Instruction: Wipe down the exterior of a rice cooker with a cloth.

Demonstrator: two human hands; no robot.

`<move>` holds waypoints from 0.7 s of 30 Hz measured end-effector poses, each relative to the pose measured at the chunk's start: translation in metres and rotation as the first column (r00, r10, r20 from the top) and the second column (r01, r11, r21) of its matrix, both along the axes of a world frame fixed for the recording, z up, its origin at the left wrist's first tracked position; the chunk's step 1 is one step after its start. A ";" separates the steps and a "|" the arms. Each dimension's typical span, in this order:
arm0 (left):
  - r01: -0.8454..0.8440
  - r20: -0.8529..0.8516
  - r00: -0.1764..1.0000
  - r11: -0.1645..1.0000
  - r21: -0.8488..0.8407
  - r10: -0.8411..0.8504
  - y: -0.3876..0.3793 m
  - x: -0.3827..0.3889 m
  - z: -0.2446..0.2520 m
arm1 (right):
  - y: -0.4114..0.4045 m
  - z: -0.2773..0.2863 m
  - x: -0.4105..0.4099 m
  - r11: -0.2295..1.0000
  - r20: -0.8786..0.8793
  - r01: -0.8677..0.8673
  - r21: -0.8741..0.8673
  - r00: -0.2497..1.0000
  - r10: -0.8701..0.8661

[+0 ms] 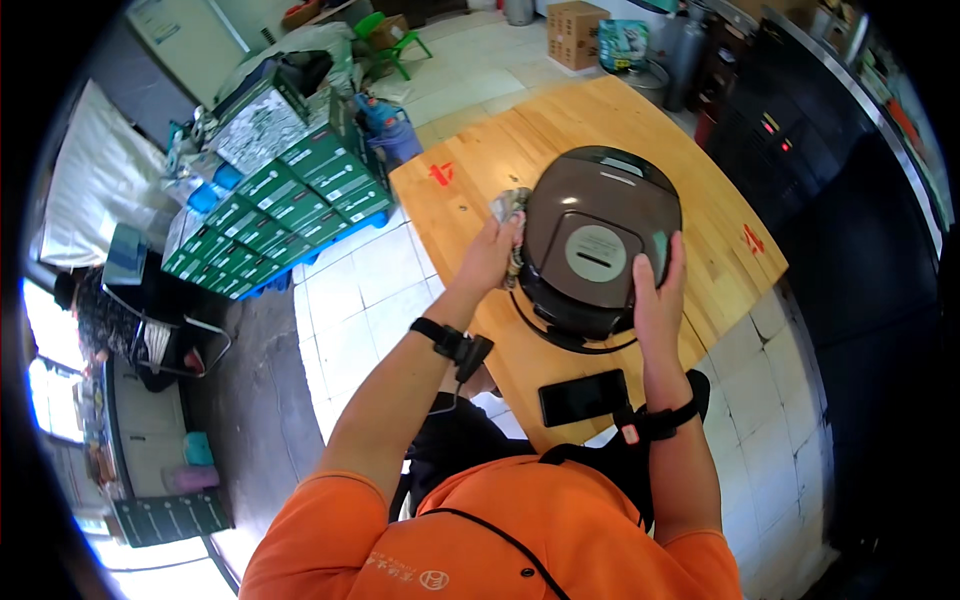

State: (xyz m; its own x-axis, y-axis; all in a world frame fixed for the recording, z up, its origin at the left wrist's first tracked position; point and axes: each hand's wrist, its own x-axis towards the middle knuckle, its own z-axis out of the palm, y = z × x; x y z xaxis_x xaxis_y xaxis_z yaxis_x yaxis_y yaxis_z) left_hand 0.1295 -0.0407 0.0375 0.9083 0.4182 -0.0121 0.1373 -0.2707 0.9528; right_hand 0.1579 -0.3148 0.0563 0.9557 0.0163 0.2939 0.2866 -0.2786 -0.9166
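A brown and black rice cooker [555,187] stands on the wooden table [465,172], its lid shut and its steam vent facing up. At its left side my left hand [491,251] presses a crumpled patterned cloth [516,206] against the body. My right hand [661,300] rests along the cooker's right side, thumb on the lid's edge and fingers along the rim. A black power cord [536,328] curves round the cooker's near side. Near the table's front edge lies a smartphone [583,397] with a dark screen.
Green cartons [285,202] are stacked on a blue pallet beyond the table's left side. A black cabinet [795,150] stands close at the right. At the far side are a cardboard box [576,34] and a green chair [390,45]. Another person [112,322] is at the far left.
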 end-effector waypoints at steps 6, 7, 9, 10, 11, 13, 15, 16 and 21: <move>-0.022 0.114 0.993 1.000 0.016 0.021 -0.037 -0.066 0.001 | 0.003 0.001 0.003 0.999 0.012 -0.035 -0.015 0.999 0.036; -0.029 0.200 0.980 0.999 0.029 0.023 -0.043 -0.078 -0.020 | 0.004 0.006 0.002 1.000 -0.013 -0.021 0.003 1.000 0.021; 0.015 0.317 0.948 1.000 0.022 -0.021 -0.071 -0.109 -0.004 | -0.001 0.005 0.004 1.000 -0.039 -0.007 0.017 0.999 0.007; 0.035 0.233 0.971 0.996 0.081 -0.053 -0.075 -0.122 0.002 | -0.001 0.005 0.004 1.000 -0.045 0.002 -0.002 0.999 -0.002; 0.020 0.237 0.971 0.996 0.085 -0.040 -0.079 -0.133 0.008 | -0.001 0.005 0.003 1.000 -0.051 0.014 -0.022 0.999 -0.015; 0.091 0.207 0.978 0.958 -0.272 -0.035 -0.084 -0.145 0.025 | 0.001 0.007 0.000 1.000 -0.064 -0.001 -0.010 0.998 0.001; 0.082 0.180 0.983 0.958 -0.274 -0.033 -0.070 -0.136 0.016 | -0.001 0.005 -0.006 0.999 -0.025 0.019 -0.043 0.999 -0.020; 0.093 0.235 0.971 0.979 -0.181 -0.049 -0.061 -0.124 0.016 | -0.002 0.002 -0.009 0.999 -0.021 0.014 -0.039 1.000 -0.015; 0.099 0.265 0.963 0.975 -0.198 -0.044 -0.043 -0.061 0.003 | -0.006 0.005 -0.018 1.000 -0.030 -0.015 -0.010 0.999 0.015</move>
State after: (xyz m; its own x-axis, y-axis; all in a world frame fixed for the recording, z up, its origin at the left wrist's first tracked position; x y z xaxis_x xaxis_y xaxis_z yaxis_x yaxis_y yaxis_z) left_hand 0.0681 -0.0840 0.0405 0.9195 0.3650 0.1461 -0.1320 -0.0635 0.9892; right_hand 0.1394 -0.3205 0.0618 0.9637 0.0334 0.2648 0.2631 -0.2844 -0.9219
